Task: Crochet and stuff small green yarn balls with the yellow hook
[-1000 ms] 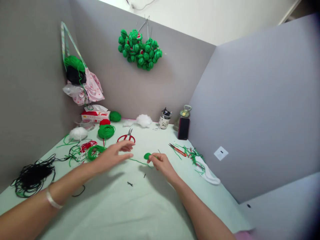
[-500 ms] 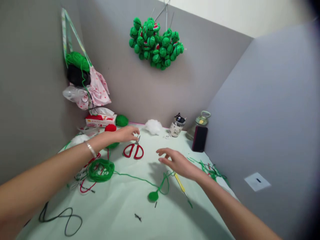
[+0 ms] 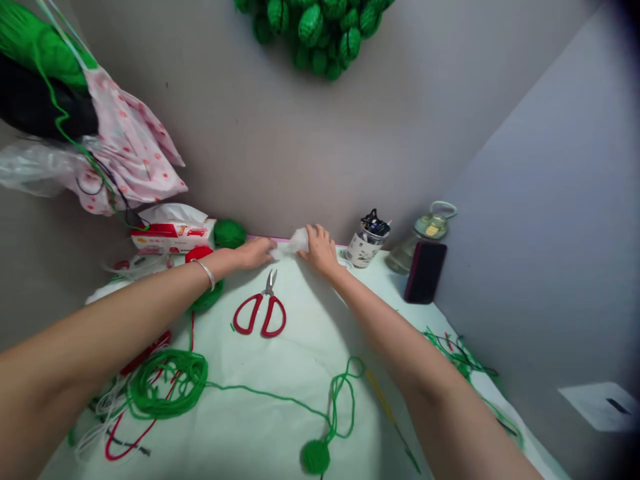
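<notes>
At the back of the table, a white tuft of stuffing (image 3: 299,240) lies between my hands. My right hand (image 3: 320,249) is closed over its right side. My left hand (image 3: 257,253) pinches a thin wisp at its left end. Just in front lie red-handled scissors (image 3: 261,313), blades slightly apart and pointing away. Nearer me is a small green crocheted piece (image 3: 315,457) with yarn trailing from it. Beside that yarn, partly in my right arm's shadow, rests a yellow-handled crochet hook (image 3: 383,397). A coil of green yarn (image 3: 167,383) sits at the left.
A tissue box (image 3: 173,237) and a green yarn ball (image 3: 229,234) stand at the back left. At the back right are a pen jar (image 3: 367,248), a bottle (image 3: 405,253) and a phone (image 3: 425,272). Green crocheted pieces (image 3: 320,40) hang on the wall.
Both hands have reached to the stuffing at the back and taken hold of it. The left hand has left the scissors, which stay on the table. The view has tilted down and come closer.
</notes>
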Demonstrator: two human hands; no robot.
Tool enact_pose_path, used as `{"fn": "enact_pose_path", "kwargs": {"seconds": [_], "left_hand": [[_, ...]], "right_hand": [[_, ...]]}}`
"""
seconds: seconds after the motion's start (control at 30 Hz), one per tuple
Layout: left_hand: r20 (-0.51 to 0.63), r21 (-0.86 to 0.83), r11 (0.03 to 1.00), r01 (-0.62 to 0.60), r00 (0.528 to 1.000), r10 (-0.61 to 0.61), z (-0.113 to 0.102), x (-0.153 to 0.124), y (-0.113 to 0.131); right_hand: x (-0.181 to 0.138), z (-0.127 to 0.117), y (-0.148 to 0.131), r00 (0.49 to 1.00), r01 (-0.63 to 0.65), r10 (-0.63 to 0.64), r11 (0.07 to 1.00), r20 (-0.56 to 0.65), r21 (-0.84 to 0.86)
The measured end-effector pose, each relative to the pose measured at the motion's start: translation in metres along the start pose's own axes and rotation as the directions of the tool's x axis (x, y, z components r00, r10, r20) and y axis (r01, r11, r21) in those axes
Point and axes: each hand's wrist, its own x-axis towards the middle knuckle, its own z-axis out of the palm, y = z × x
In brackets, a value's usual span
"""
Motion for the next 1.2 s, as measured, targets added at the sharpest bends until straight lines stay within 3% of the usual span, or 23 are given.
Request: {"fn": "enact_pose_path", "kwargs": {"seconds": [0.23,0.33,0.5,0.6,0.7,0.83,0.97,1.07,1.13,1.2], "left_hand": [[-0.257,-0.265,0.961,0.078,0.955,-0.148,-0.04,0.019,0.009],[-0.205,-0.334,0.938,0.096,0.964,-0.171,-0.028,0.016,0.021],[-0.084,-0.41,0.909,0.083,0.988,-0.128,0.014,0.007,0.035],[-0.095,-0.504,0.861,0.068,0.987,-0.133,0.018,0.009,0.036],[-0.155,-0.636,0.771,0.027,0.974,-0.162,-0.002,0.014,0.035],[-0.305,-0.794,0.597,-0.117,0.926,-0.224,-0.04,0.015,0.04],[-0.302,-0.879,0.444,-0.173,0.923,-0.24,-0.052,0.005,0.047],[-0.192,-0.911,0.404,-0.087,0.955,-0.225,-0.043,-0.005,0.048],[-0.116,-0.916,0.401,-0.023,0.971,-0.208,-0.037,-0.009,0.046],[-0.083,-0.92,0.392,0.0,0.977,-0.195,-0.034,-0.01,0.042]], "right_hand": [[0.013,-0.001,0.026,0.999,-0.018,0.018,1.0,-0.045,0.002],[0.009,-0.005,0.017,0.999,0.026,-0.025,1.0,-0.046,0.009],[-0.005,-0.005,-0.007,0.994,0.109,-0.109,0.994,-0.007,0.006],[-0.011,-0.004,-0.011,0.993,0.114,-0.114,0.993,0.029,-0.011],[-0.014,-0.001,-0.004,0.994,0.088,-0.086,0.996,0.064,-0.031],[-0.014,0.004,0.007,0.997,0.051,-0.048,0.998,0.068,-0.038],[-0.02,-0.006,0.007,0.995,0.089,-0.087,0.996,0.051,-0.031],[-0.035,-0.03,0.02,0.99,0.131,-0.131,0.991,-0.052,-0.019],[-0.05,-0.053,0.043,0.954,0.147,-0.131,0.988,-0.268,0.039],[-0.07,-0.078,0.077,0.895,0.083,-0.044,0.994,-0.443,0.07]]}}
